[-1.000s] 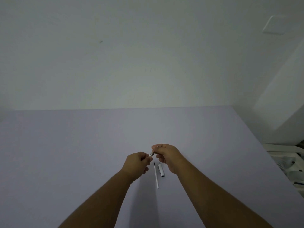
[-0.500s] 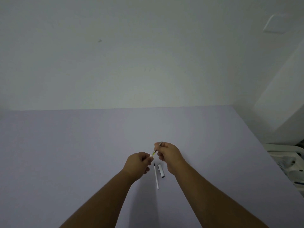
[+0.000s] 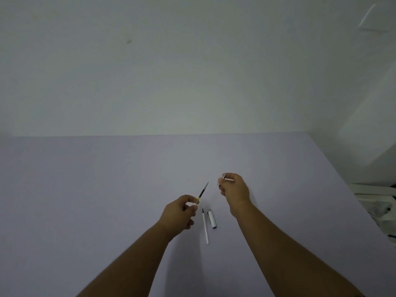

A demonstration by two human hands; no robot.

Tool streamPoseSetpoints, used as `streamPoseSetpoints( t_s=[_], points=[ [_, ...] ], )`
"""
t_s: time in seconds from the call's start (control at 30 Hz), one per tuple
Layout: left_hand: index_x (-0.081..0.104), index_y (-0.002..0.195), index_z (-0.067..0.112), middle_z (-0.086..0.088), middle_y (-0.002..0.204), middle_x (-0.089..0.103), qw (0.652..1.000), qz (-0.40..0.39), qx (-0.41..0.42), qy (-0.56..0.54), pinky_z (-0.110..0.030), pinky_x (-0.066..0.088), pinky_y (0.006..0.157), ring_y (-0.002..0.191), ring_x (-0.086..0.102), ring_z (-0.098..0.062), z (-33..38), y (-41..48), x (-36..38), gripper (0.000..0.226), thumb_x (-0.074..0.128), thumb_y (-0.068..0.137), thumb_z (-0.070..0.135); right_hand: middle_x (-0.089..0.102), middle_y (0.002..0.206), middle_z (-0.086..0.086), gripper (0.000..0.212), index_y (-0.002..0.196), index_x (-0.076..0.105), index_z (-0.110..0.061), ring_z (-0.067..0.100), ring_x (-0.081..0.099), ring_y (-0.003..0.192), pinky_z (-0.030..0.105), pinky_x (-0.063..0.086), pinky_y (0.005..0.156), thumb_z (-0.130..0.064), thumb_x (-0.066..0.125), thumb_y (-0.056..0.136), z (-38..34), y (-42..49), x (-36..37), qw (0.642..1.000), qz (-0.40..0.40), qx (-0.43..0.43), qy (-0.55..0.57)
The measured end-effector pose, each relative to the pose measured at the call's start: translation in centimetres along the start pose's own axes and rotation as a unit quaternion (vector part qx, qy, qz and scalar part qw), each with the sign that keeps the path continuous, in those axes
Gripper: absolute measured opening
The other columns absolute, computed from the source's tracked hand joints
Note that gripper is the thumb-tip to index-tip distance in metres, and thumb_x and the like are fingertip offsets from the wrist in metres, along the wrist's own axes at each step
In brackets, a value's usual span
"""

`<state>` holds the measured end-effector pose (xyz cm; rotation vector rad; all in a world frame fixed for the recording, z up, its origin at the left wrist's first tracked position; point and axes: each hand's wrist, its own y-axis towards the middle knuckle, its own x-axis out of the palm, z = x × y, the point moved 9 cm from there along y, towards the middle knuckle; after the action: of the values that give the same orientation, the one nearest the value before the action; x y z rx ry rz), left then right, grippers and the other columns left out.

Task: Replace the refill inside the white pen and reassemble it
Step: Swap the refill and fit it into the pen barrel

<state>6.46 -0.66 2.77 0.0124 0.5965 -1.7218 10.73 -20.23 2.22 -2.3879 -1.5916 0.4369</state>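
My left hand (image 3: pixel 180 213) pinches the lower end of a dark refill (image 3: pixel 202 192) with a yellow band. Its tip points up and to the right, free in the air. Whether the white barrel is inside that fist is hidden. To the right and slightly farther away, my right hand (image 3: pixel 234 189) is closed on a small pale pen piece (image 3: pixel 226 179), of which only a sliver shows. On the lilac table (image 3: pixel 85 189) between my forearms lie a thin white refill (image 3: pixel 205 227) with a dark tip and a white pen cap (image 3: pixel 211 218), side by side.
The table's far edge meets a pale wall. Its right edge runs diagonally toward me, and beyond it sit white plastic items and a bag (image 3: pixel 377 202).
My hands, joined at the pen before, have pulled apart. The right hand moved right and away with the small piece, baring the dark refill held in my left hand.
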Motion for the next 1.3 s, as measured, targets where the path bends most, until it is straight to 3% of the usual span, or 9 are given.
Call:
streamPoseSetpoints(
  t_s=[0.07, 0.2, 0.43, 0.7, 0.83, 0.93, 1.0, 1.17, 1.3],
  points=[
    [0.062, 0.089, 0.03, -0.004, 0.08, 0.064, 1.0, 0.001, -0.009, -0.002, -0.017, 0.053, 0.05, 0.057, 0.061, -0.012, -0.7, 0.1, 0.0, 0.013, 0.052, 0.093, 0.022, 0.066, 0.083, 0.007, 0.022, 0.106, 0.064, -0.011, 0.021, 0.06, 0.073, 0.033, 0.051, 0.071, -0.013, 0.059, 0.084, 1.9, 0.3, 0.2, 0.991, -0.035, 0.006, -0.131],
    [0.061, 0.09, 0.029, -0.005, 0.081, 0.064, 1.0, -0.003, -0.023, -0.007, -0.018, 0.053, 0.051, 0.058, 0.061, -0.014, -1.8, 0.1, 0.5, 0.012, 0.053, 0.093, 0.021, 0.067, 0.108, 0.014, 0.022, 0.106, 0.065, -0.008, 0.029, 0.061, 0.102, 0.033, 0.049, 0.086, -0.012, 0.055, 0.087, 5.9, -0.3, 1.0, 0.9, -0.109, -0.053, -0.418],
    [0.062, 0.095, 0.025, -0.005, 0.082, 0.063, 0.999, -0.007, -0.045, -0.01, -0.011, 0.043, 0.04, 0.058, 0.06, -0.014, -3.0, 0.0, 1.2, 0.011, 0.052, 0.093, 0.022, 0.065, 0.105, 0.012, 0.016, 0.099, 0.065, -0.009, 0.025, 0.061, 0.094, 0.031, 0.049, 0.079, -0.016, 0.059, 0.086, 7.4, -0.5, 0.3, 0.88, -0.092, -0.082, -0.459],
    [0.062, 0.095, 0.026, -0.003, 0.08, 0.063, 0.999, -0.009, -0.047, 0.013, -0.011, 0.045, 0.04, 0.056, 0.06, -0.012, -3.2, 0.1, 1.5, 0.009, 0.053, 0.093, 0.024, 0.065, 0.109, 0.014, 0.021, 0.104, 0.066, -0.009, 0.027, 0.06, 0.101, 0.033, 0.048, 0.086, -0.014, 0.059, 0.085, 7.6, -0.6, 0.4, 0.892, -0.1, -0.087, -0.433],
    [0.061, 0.095, 0.028, -0.003, 0.08, 0.063, 0.999, -0.009, -0.046, 0.017, -0.009, 0.043, 0.039, 0.056, 0.06, -0.012, -3.3, 0.0, 1.7, 0.009, 0.053, 0.092, 0.024, 0.064, 0.108, 0.012, 0.021, 0.104, 0.066, -0.008, 0.025, 0.06, 0.098, 0.026, 0.044, 0.08, -0.013, 0.058, 0.086, 7.3, -0.8, 0.1, 0.909, -0.087, -0.08, -0.399],
    [0.061, 0.092, 0.029, -0.003, 0.079, 0.064, 0.999, -0.007, -0.043, 0.012, -0.01, 0.044, 0.039, 0.055, 0.06, -0.011, -3.1, 0.2, 1.8, 0.009, 0.054, 0.092, 0.024, 0.066, 0.094, 0.006, 0.016, 0.094, 0.069, -0.01, 0.019, 0.059, 0.085, 0.019, 0.043, 0.072, -0.008, 0.056, 0.084, 5.4, -1.3, -0.4, 0.948, -0.057, -0.099, -0.298],
    [0.062, 0.09, 0.03, -0.003, 0.078, 0.064, 0.999, -0.008, -0.037, 0.007, -0.011, 0.045, 0.041, 0.054, 0.061, -0.011, -2.8, 0.3, 2.0, 0.01, 0.054, 0.092, 0.024, 0.066, 0.084, -0.003, 0.014, 0.083, 0.069, -0.017, 0.013, 0.058, 0.078, 0.018, 0.043, 0.067, -0.008, 0.058, 0.084, 4.8, -1.7, 0.1, 0.977, -0.096, -0.058, -0.184],
    [0.062, 0.097, 0.03, -0.002, 0.08, 0.065, 0.999, -0.016, -0.031, 0.007, -0.011, 0.046, 0.043, 0.055, 0.062, -0.01, -2.1, 0.7, 2.7, 0.01, 0.054, 0.092, 0.025, 0.067, 0.081, -0.005, 0.017, 0.078, 0.07, -0.026, 0.009, 0.058, 0.074, 0.023, 0.044, 0.068, -0.015, 0.059, 0.086, 4.4, -2.9, 3.1, 0.972, -0.214, 0.023, -0.097],
    [0.061, 0.106, 0.027, -0.002, 0.083, 0.065, 0.999, -0.025, -0.037, 0.01, -0.013, 0.048, 0.047, 0.059, 0.064, -0.012, -2.4, 0.7, 2.3, 0.016, 0.054, 0.092, 0.025, 0.066, 0.077, 0.003, 0.015, 0.079, 0.063, -0.015, 0.012, 0.057, 0.065, 0.023, 0.05, 0.06, -0.012, 0.053, 0.091, 3.3, -1.3, 2.0, 0.989, -0.131, 0.053, 0.044]
  ],
)
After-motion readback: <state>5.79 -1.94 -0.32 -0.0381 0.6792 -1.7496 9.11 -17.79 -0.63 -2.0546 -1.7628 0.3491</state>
